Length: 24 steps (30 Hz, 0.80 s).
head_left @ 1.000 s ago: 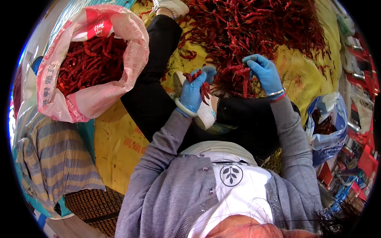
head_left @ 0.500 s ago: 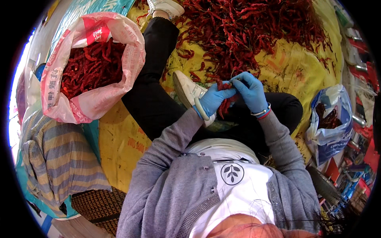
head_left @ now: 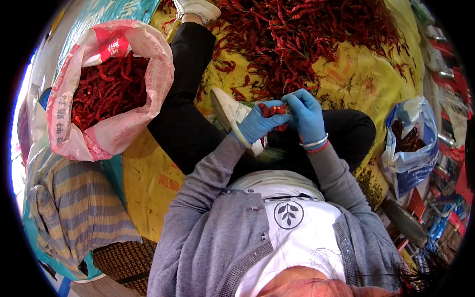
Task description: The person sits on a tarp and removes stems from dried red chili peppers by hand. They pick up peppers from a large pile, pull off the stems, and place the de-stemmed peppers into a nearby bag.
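Observation:
My left hand (head_left: pixel 255 123), in a blue glove with a pale bangle at the wrist, is closed around a small bunch of dried red chillies (head_left: pixel 277 116). My right hand (head_left: pixel 306 119), also blue-gloved, is pinched at the top of that bunch, fingertips right beside the left hand's. What exactly its fingertips grip is small, seemingly a chilli's stem end. Beyond both hands, a large heap of red chillies (head_left: pixel 292 39) lies spread on a yellow sheet (head_left: pixel 346 74).
An open pink-and-white sack (head_left: pixel 158 84) of chillies stands left, above a striped sack (head_left: pixel 74 208). A blue-and-white bag (head_left: pixel 410 168) with dark chillies sits right, near metal and red clutter (head_left: pixel 445 133). My crossed legs (head_left: pixel 185 64) and white shoe (head_left: pixel 222 106) surround my hands.
My right hand has come left and down from beside the heap to meet my left hand. The left hand has moved slightly right, turning inward with its bunch.

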Tool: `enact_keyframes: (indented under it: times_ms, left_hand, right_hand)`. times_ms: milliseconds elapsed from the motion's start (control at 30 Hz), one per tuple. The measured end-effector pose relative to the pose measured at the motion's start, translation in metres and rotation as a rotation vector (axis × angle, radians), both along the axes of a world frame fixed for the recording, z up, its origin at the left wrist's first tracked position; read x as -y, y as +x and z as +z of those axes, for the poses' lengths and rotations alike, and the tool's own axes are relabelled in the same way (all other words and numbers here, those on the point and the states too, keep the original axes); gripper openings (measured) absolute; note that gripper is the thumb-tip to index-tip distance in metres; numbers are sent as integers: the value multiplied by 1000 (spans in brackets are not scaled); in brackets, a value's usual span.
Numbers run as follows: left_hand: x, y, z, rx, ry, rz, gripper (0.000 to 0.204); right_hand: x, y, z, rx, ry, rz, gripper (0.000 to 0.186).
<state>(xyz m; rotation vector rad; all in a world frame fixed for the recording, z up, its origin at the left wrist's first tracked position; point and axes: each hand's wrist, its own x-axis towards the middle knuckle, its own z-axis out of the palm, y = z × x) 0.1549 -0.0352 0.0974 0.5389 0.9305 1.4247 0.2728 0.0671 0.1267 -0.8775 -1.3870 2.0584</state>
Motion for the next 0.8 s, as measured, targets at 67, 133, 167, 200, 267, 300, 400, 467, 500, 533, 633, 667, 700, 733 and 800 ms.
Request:
enact_keyframes:
  times_ms: [67, 133, 167, 200, 267, 300, 400, 467, 500, 533, 633, 667, 700, 733, 800]
  left_hand:
    - [0, 10, 3, 228, -88, 80, 24]
    - [2, 12, -6, 212, -71, 71, 21]
    - [3, 12, -9, 204, -63, 68, 20]
    - [3, 10, -5, 129, -24, 28, 19]
    - [4, 3, 5, -21, 53, -50, 17]
    - [1, 3, 14, -171, 145, -167, 16]
    - [-1, 11, 30, -310, 306, -233, 13]
    - [5, 10, 28, -60, 79, -160, 12]
    - [4, 7, 29, 64, -26, -130, 12]
    - [7, 4, 30, 13, 20, -124, 12]
    - [11, 5, 21, 179, -13, -78, 11]
    - [13, 3, 19, 202, -57, -51, 11]
    - [17, 2, 16, 225, -105, -15, 11]
    - [23, 0, 14, 247, -152, 23, 11]
    - [43, -7, -1, 294, -227, 66, 14]
  right_hand:
    - [2, -4, 0, 116, 964, -79, 11]
    - [4, -5, 6, 132, 982, -75, 13]
    - [4, -5, 10, 139, 991, -72, 13]
    - [4, -3, 14, 104, 521, -42, 13]
    - [4, 1, 20, 21, -418, 13, 13]
    - [1, 4, 14, -39, -509, 48, 12]
    - [-1, 3, 8, -38, -627, 1, 11]
    - [-5, 9, 13, -129, -612, 3, 11]
    - [-10, 14, 17, -176, -594, -2, 11]
    - [-16, 21, 19, -138, -591, -20, 11]
    - [-38, 76, 45, 78, -263, 344, 12]
    - [-51, 102, 61, 376, -174, 609, 15]
    - [-60, 119, 70, 435, 224, 1073, 15]
    - [-67, 138, 75, 573, 263, 1335, 13]
    - [-69, 131, 96, 921, 527, 1396, 12]
